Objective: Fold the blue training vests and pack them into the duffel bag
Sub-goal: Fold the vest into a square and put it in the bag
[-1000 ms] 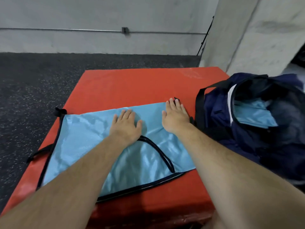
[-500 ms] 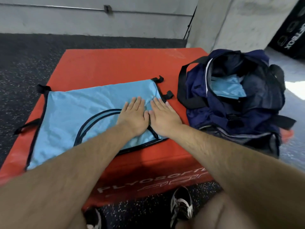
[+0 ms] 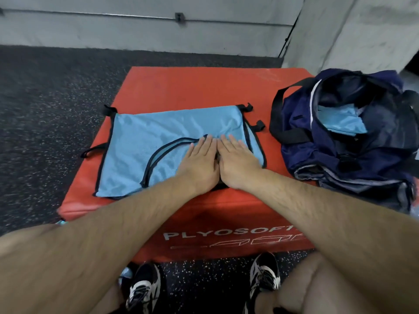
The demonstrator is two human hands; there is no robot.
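Observation:
A light blue training vest with black trim lies spread flat on a red foam box. My left hand and my right hand lie side by side, fingers straight, pressing on the vest's near right part. To the right stands a navy duffel bag, unzipped and open at the top. Another light blue vest lies folded inside it.
The box stands on dark speckled rubber flooring. A grey concrete wall runs behind, with a pillar at the back right. My two shoes are on the floor in front of the box. The bag's black strap loops toward the vest.
Both hands slid toward me and came together on the vest's near right part. The view pulled back and tilted down, showing the box front and my shoes.

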